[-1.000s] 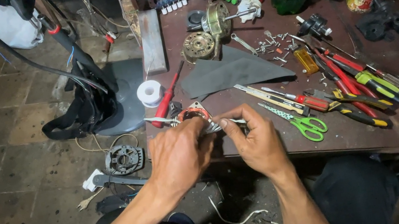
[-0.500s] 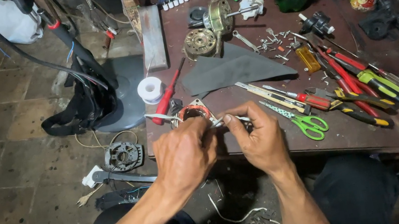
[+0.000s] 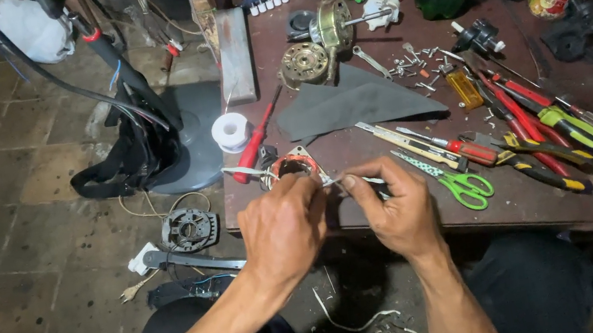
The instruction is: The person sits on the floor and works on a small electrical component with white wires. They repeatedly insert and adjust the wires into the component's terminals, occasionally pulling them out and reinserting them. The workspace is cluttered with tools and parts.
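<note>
Pinching thin wire leads (image 3: pixel 332 181) between both hands at surface (image 3: pixel 417 202) edge: left hand (image 3: pixel 284 225) clamped on copper-wound coil (image 3: pixel 295 167), right hand (image 3: pixel 395 210) closed on wire ends. Joining apparently unfinished. Scissors (image 3: pixel 455 181), screwdrivers (image 3: pixel 526 110), motor parts (image 3: pixel 307 63) beyond.

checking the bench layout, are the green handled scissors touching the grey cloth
Apart. The head view shows the green handled scissors lying well below the grey cloth, with bare brown table between them.
</note>
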